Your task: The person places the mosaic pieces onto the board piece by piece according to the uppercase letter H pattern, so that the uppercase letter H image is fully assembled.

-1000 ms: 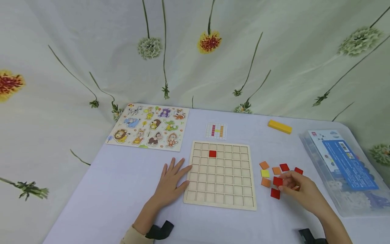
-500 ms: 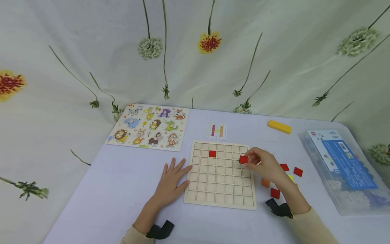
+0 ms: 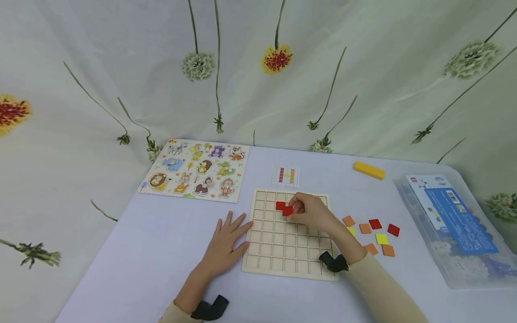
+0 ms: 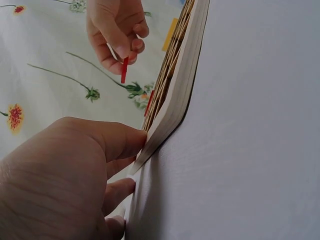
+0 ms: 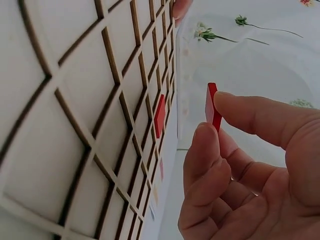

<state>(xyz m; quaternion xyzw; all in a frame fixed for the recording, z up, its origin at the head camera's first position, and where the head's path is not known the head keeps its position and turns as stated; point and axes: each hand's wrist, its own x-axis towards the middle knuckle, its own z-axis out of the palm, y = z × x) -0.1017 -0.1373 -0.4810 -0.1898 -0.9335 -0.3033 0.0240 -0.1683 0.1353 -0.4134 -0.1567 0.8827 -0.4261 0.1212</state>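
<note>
My right hand (image 3: 311,211) pinches a red square tile (image 3: 287,211) between thumb and fingertips. In the right wrist view the tile (image 5: 213,107) is held on edge, apart from the wooden grid board (image 3: 274,264). Another red tile (image 3: 280,206) sits in a cell near the board's far side, just left of the held one in the head view. My left hand (image 3: 224,242) lies with spread fingers at the board's left edge. In the left wrist view, its fingers (image 4: 125,140) touch the board's side.
Loose orange, yellow and red tiles (image 3: 381,239) lie right of the board. Behind the board is a pattern card (image 3: 285,176). An animal puzzle (image 3: 198,169) lies back left, a yellow block (image 3: 369,170) back right. A clear plastic box (image 3: 456,229) stands at the right.
My right hand has carried a red tile from the loose tiles leftward over the board, close to the seated red tile. My left hand has stayed at the board's edge.
</note>
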